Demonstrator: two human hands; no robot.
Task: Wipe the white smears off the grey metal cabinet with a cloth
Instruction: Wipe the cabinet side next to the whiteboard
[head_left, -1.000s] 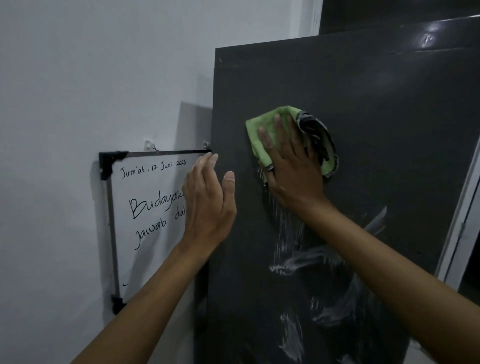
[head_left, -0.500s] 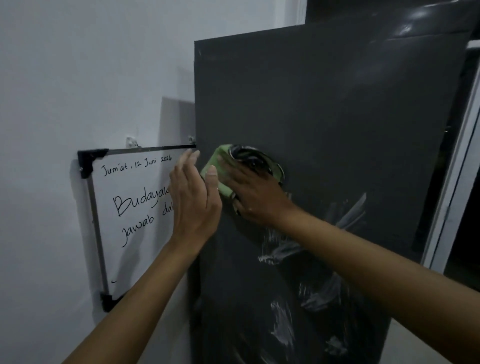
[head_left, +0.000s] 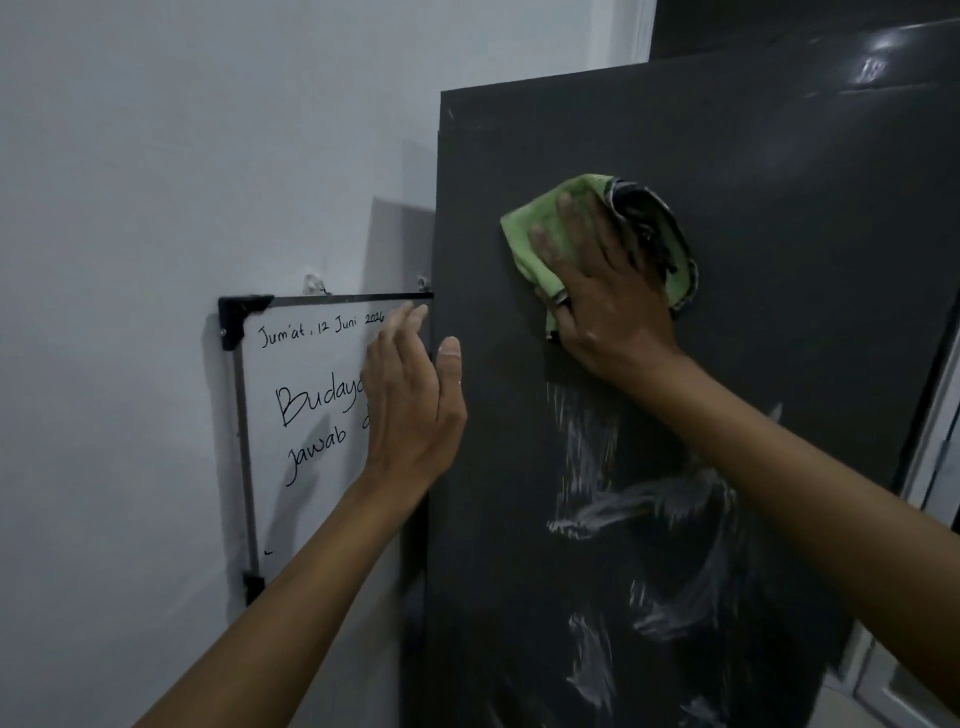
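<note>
The dark grey metal cabinet (head_left: 779, 234) fills the right half of the view. White smears (head_left: 602, 512) streak its side from the middle down to the bottom. My right hand (head_left: 602, 296) presses a green cloth (head_left: 540, 228) with a dark patterned edge flat against the cabinet, above the smears, fingers spread. My left hand (head_left: 410, 400) rests with straight fingers on the cabinet's left edge, thumb on the grey face.
A white wall (head_left: 182, 182) is on the left. A small whiteboard (head_left: 306, 431) with handwriting hangs on it, right beside the cabinet and partly behind my left hand. A white door or window frame (head_left: 930, 467) stands at the right.
My right hand slid the cloth down and left towards my left hand, then back up and right to the upper middle of the cabinet. My left hand has stayed on the edge.
</note>
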